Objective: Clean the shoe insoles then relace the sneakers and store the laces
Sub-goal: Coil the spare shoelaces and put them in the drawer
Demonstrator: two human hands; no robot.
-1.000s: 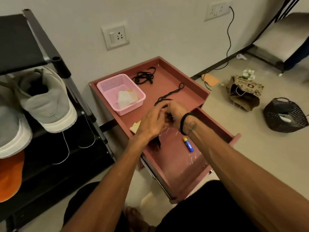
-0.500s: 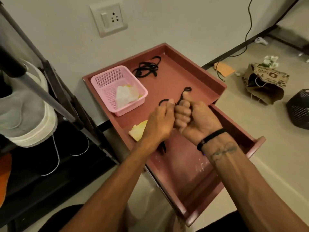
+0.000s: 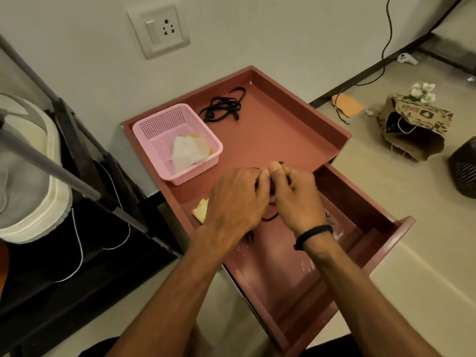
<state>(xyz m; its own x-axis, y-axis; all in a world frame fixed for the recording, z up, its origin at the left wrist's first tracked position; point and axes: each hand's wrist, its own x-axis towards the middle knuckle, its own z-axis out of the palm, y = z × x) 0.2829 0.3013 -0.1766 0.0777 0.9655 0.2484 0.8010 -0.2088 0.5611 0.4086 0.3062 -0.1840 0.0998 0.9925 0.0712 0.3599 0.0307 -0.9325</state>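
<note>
Black flat shoelace (image 3: 269,218) is pinched between curled fingers of left hand (image 3: 235,200) and right hand (image 3: 296,195) above the open reddish-brown wooden drawer (image 3: 371,243).

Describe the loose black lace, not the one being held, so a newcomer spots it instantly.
Find the reddish-brown tray-like top of the small cabinet against the wall. In its far corner, just beyond the pink mesh basket, lies a loose black shoelace in a tangled bundle. Unlike the lace in the hands, nothing touches it.
</note>
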